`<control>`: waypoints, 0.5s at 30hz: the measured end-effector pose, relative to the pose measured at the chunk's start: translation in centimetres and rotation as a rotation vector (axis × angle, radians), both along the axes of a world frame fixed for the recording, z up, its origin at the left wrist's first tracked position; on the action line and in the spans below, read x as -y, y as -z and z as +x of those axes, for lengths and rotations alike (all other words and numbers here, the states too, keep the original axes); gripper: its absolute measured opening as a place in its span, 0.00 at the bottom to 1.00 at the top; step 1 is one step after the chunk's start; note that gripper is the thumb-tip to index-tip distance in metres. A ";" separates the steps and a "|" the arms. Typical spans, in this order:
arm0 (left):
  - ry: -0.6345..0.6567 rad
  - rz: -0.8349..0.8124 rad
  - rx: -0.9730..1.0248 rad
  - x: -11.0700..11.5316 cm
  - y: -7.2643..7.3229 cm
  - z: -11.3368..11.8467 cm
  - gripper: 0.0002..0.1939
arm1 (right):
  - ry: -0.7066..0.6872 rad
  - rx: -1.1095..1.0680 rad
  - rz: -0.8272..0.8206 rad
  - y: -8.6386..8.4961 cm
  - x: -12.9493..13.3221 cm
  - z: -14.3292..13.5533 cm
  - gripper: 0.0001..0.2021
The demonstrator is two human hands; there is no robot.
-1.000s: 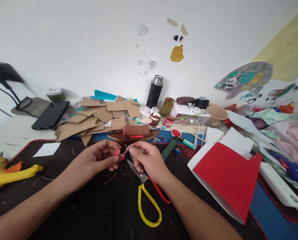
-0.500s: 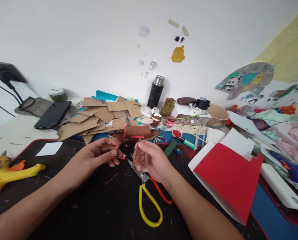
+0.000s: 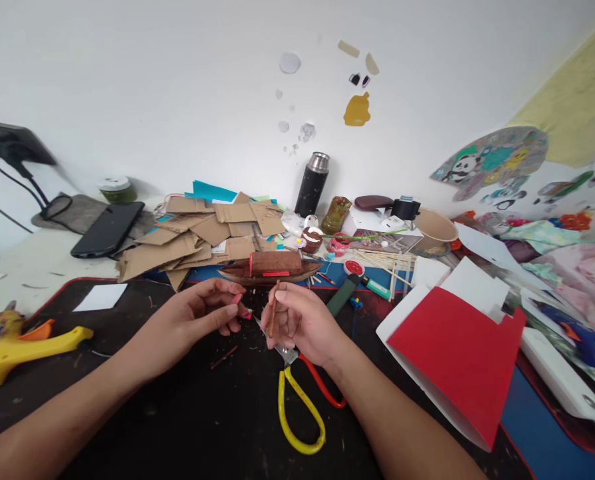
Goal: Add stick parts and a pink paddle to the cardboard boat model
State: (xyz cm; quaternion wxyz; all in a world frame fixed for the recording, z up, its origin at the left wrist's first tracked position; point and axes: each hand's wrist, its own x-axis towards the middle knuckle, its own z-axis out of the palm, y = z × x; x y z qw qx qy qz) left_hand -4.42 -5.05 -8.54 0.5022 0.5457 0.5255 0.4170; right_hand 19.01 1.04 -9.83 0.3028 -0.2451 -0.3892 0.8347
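Observation:
Between thumb and fingers, my left hand (image 3: 210, 310) pinches a small red strip (image 3: 236, 299). My right hand (image 3: 302, 317) holds a thin brown stick (image 3: 274, 309) nearly upright, its fingers curled. Scissors (image 3: 301, 427) with one yellow and one red handle lie on the black mat, their blades partly hidden behind my right hand. Just beyond both hands stands a brown model boat (image 3: 274, 265) with a rounded cabin and red trim. Another short brown stick (image 3: 224, 357) lies on the mat below my left hand.
A yellow glue gun (image 3: 32, 350) lies at the left, near a white paper piece (image 3: 100, 297). Cardboard scraps (image 3: 164, 257) are piled behind the mat. Red card (image 3: 454, 347) lies at the right. A black flask (image 3: 312, 185) stands by the wall, near a green lighter (image 3: 377, 289).
My right hand has turned the brown stick slightly and shifted a little left. My left hand keeps its pinch, almost in place. The view has shifted slightly.

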 end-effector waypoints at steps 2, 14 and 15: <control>-0.003 0.089 -0.176 0.1 0.3 -0.3 0.22 | 0.009 0.016 0.018 0.0 0.0 -0.1 0.18; 0.225 0.307 -0.638 -0.2 1.3 -2.7 0.18 | 0.015 0.087 0.059 -0.1 0.2 -0.1 0.19; 0.196 0.305 -0.610 -0.2 1.0 -2.6 0.19 | 0.010 0.095 0.062 -0.1 0.2 -0.1 0.19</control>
